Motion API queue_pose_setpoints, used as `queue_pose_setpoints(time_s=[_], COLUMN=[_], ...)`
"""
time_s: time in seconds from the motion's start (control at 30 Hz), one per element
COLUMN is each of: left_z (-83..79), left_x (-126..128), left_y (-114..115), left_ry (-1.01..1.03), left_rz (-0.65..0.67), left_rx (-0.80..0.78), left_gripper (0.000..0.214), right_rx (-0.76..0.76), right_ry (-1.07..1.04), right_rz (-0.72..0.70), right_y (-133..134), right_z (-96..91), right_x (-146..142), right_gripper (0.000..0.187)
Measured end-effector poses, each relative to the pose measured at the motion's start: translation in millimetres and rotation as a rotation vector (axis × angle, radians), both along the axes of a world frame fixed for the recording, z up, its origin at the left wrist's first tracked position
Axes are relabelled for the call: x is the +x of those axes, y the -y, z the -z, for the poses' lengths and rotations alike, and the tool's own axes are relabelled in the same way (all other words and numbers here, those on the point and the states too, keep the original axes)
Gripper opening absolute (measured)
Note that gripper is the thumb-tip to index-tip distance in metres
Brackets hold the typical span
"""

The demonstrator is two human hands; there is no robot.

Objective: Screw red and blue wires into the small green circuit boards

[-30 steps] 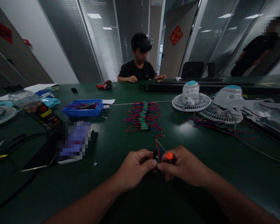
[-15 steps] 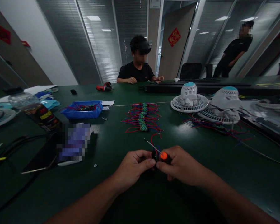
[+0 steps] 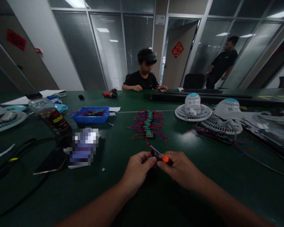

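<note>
Between the fingertips of my left hand is a small dark part with red and blue wires; its exact kind is hard to make out. My right hand is closed around a screwdriver with an orange-and-black handle, its thin shaft pointing up and left. The fingers of my right hand lie close against the dark part too. Just beyond my hands, a row of green circuit boards lies on the dark green table, red and blue wires spreading to both sides.
A blue tray holds wired boards. Left of me are a bottle, a dark phone and black cables. White fan heads stand at right with loose wires. A red drill lies at the back, near a seated person.
The view has tilted up and turned slightly left. The red wire at the dark part now leans left, and the screwdriver has shifted slightly. A standing person at the back has moved left.
</note>
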State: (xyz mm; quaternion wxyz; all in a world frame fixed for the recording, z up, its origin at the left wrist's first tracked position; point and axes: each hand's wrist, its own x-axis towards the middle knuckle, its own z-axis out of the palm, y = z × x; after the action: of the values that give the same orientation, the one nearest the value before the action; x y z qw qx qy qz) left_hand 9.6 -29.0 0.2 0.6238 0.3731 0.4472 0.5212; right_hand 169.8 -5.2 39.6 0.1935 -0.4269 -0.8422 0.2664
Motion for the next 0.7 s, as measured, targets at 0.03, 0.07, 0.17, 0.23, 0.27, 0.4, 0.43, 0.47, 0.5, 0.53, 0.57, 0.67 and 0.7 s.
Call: queue_pose_setpoints(time_s=[0.03, 0.07, 0.17, 0.23, 0.27, 0.4, 0.43, 0.47, 0.5, 0.53, 0.57, 0.67, 0.7], left_z=[0.0, -0.2, -1.0, -0.6, 0.0, 5.3, 6.6, 7.7, 8.5, 9.0, 9.2, 8.5, 8.0], left_x=[-0.8, -1.5, -3.1, -3.3, -3.2, -2.1, -1.7, -1.4, -1.1, -0.9, -0.8, -1.0, -1.2], left_y=[-0.6, -1.3, -3.4, -4.6, -5.0, -5.0, -4.6, -4.1, -3.6, -3.0, -2.4, -1.1, -0.9], left_ry=[0.001, 0.001, -0.023, -0.057, -0.081, -0.222, -0.26, -0.294, -0.326, -0.356, -0.384, -0.447, -0.465], left_rz=[-0.016, -0.029, -0.049, -0.045, -0.038, 0.019, 0.033, 0.044, 0.048, 0.051, 0.052, 0.069, 0.076], left_rx=[0.003, 0.01, 0.031, 0.038, 0.035, 0.045, 0.065, 0.083, 0.107, 0.131, 0.153, 0.214, 0.228], left_gripper=[0.024, 0.023, 0.024, 0.029, 0.032, 0.033, 0.032, 0.03, 0.029, 0.028, 0.027, 0.025, 0.026], right_rx=[0.007, 0.014, 0.039, 0.057, 0.067, 0.099, 0.099, 0.092, 0.091, 0.092, 0.091, 0.094, 0.099], right_ry=[0.014, 0.028, 0.075, 0.119, 0.146, 0.3, 0.347, 0.397, 0.444, 0.485, 0.523, 0.602, 0.617], right_rz=[0.005, 0.009, 0.028, 0.06, 0.087, 0.25, 0.296, 0.331, 0.365, 0.396, 0.424, 0.475, 0.489], right_y=[-1.9, -3.8, -10.6, -19.3, -26.3, -74.4, -90.0, -105.7, -120.8, -134.5, -146.5, -170.6, -175.3], right_z=[-1.1, -2.3, -8.1, -14.3, -18.1, -33.0, -34.9, -35.4, -34.3, -31.6, -27.5, -9.6, -3.5], right_x=[-2.2, -4.3, -9.0, -8.5, -6.6, 11.3, 17.0, 22.3, 26.9, 30.6, 33.3, 36.4, 36.5], right_gripper=[0.019, 0.019, 0.021, 0.021, 0.02, 0.024, 0.025, 0.025, 0.025, 0.026, 0.028, 0.032, 0.032])
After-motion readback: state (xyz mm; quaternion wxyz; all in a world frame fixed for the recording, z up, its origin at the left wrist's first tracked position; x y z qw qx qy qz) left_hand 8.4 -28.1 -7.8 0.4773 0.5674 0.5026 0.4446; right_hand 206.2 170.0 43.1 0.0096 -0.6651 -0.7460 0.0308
